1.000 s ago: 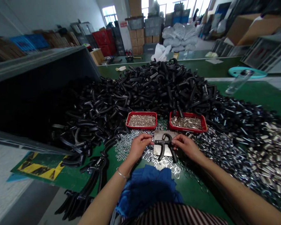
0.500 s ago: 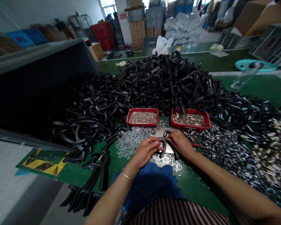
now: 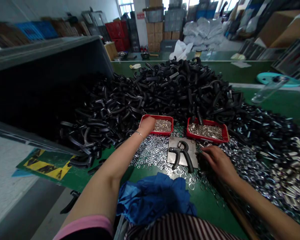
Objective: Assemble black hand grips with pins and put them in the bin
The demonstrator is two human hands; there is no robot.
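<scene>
My left hand [image 3: 148,124] reaches into the left red tray [image 3: 172,124] of small shiny metal pieces; its fingertips are hidden there. A hand grip exerciser [image 3: 181,153], two curved black handles joined near the top with a small metal coil, lies on a square metal plate [image 3: 172,141], touched by neither hand. Just right of the plate, my right hand [image 3: 216,161] is low over loose metal parts, thumb and fingers drawn together. What they hold, if anything, cannot be made out.
A heap of black handles [image 3: 165,90] fills the back, spilling from a tipped grey crate [image 3: 65,46]. The right red tray [image 3: 226,133] holds small metal pins. Loose washers [image 3: 152,150] and metal sleeves [image 3: 297,180] lie around. Blue cloth [image 3: 157,196] lies in front of me.
Both hands have let go of the hand grip exerciser, which now lies on the plate. My left hand moved up-left into the tray; my right hand moved right. The view has shifted slightly.
</scene>
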